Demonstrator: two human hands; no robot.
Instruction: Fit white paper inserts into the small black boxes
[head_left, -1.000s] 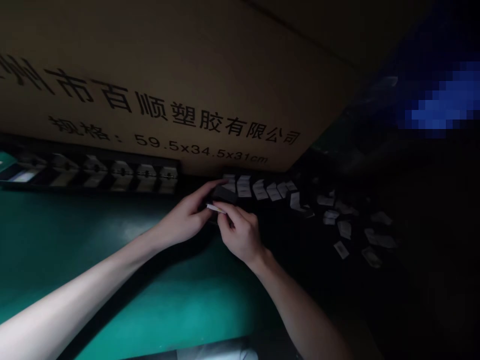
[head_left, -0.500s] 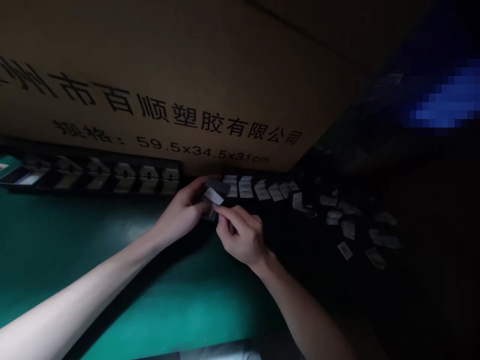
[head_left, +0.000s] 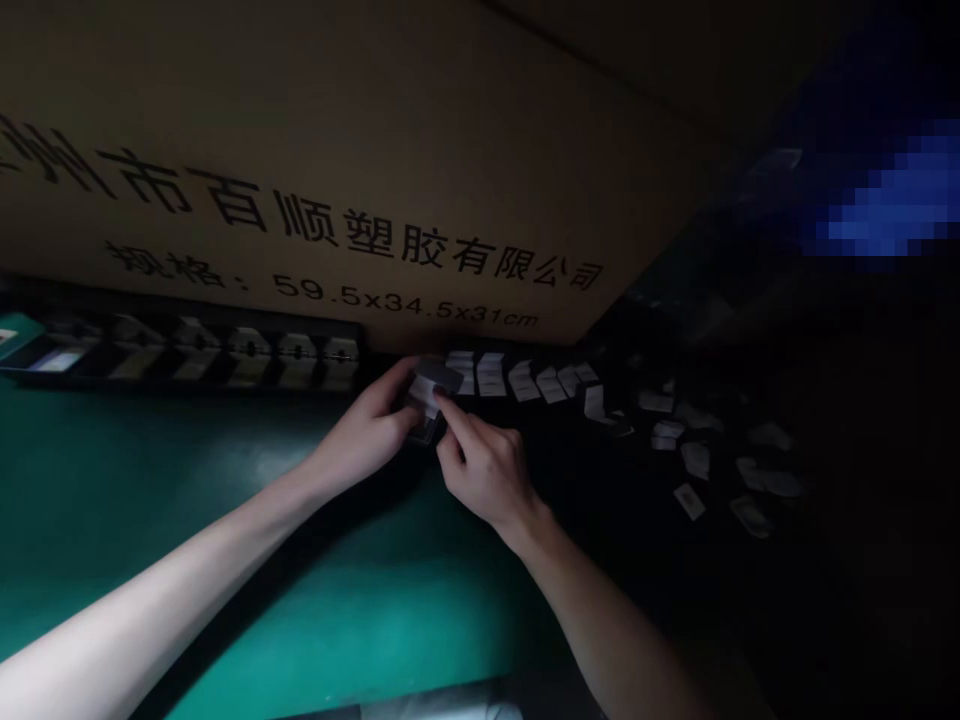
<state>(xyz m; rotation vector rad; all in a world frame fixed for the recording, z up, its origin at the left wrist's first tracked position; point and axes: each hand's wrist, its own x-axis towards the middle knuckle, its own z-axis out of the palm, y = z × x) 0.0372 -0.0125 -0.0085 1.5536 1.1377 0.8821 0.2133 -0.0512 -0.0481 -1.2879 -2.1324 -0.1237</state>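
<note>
Left grip (head_left: 379, 420) pinches an open box (head_left: 424, 431) in front of the carton (head_left: 360, 130) — the right grip (head_left: 484, 465), forefinger spread from thumb, touches its white slip (head_left: 422, 393). The box looks light and stiff, probably best held by its sides; the slip could crease.

Carton (head_left: 360, 110) walls off the far side. Open cases (head_left: 250, 343) block far left, folded papers (head_left: 492, 376) the right. Left hand (head_left: 373, 425) and right hand (head_left: 486, 468) plug the middle around a small case (head_left: 441, 377). Way in: bare bench (head_left: 390, 600) between forearms (head_left: 225, 540), near edge.
</note>
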